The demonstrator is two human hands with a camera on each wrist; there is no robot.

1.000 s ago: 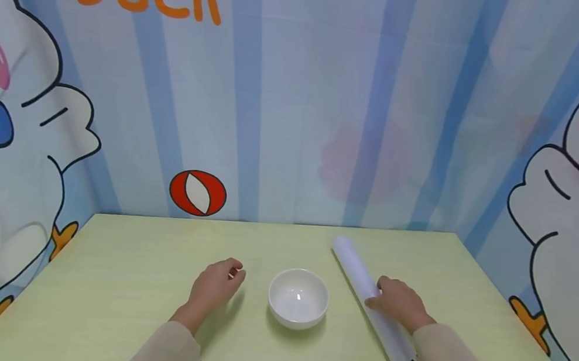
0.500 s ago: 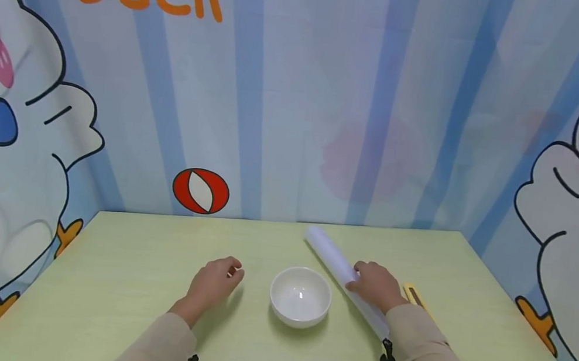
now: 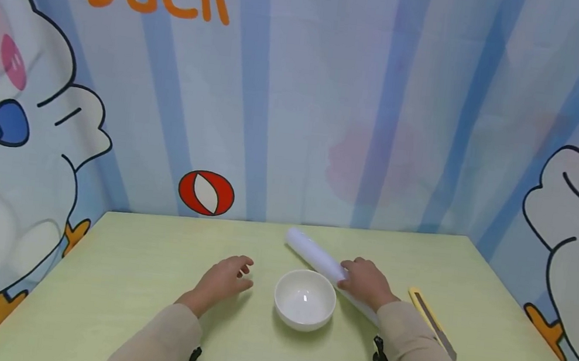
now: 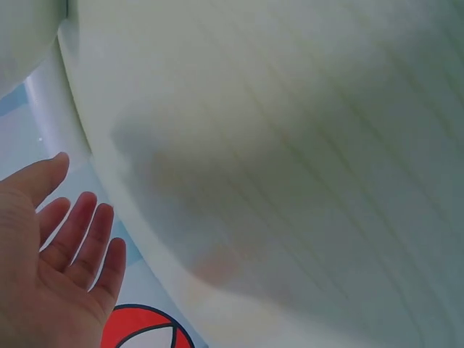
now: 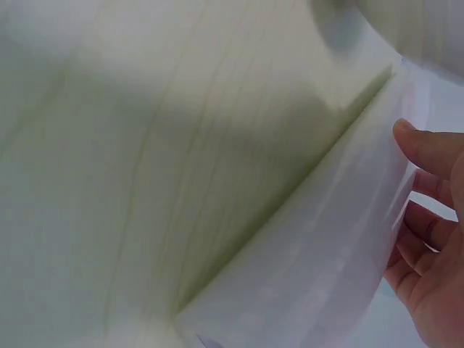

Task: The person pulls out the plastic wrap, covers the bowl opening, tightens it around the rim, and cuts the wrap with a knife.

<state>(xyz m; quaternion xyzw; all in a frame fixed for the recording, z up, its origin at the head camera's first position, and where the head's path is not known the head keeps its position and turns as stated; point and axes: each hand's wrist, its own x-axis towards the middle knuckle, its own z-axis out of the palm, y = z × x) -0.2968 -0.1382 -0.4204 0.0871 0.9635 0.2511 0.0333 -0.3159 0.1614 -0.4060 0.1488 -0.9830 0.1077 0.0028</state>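
A roll of plastic wrap (image 3: 312,253), whitish and glossy, lies slanted on the table behind and to the right of a white bowl (image 3: 304,301). My right hand (image 3: 367,284) grips its middle from the right, thumb on one side and fingers on the other, as the right wrist view shows with the roll (image 5: 312,239) under the thumb. The roll's near end is partly hidden by the sleeve. Left of the bowl, my left hand (image 3: 223,279) hovers over the table with relaxed, spread fingers (image 4: 90,246) and holds nothing.
A yellow and grey utility knife (image 3: 432,322) lies right of the right forearm, partly covered by the sleeve. The pale yellow table (image 3: 156,243) ends at a blue striped backdrop (image 3: 306,117) with printed ducks. Black straps sit under both sleeves.
My right hand has shifted the roll leftward, bringing it close behind the bowl. The utility knife has come into view on the right. My left hand's fingers have spread a little.
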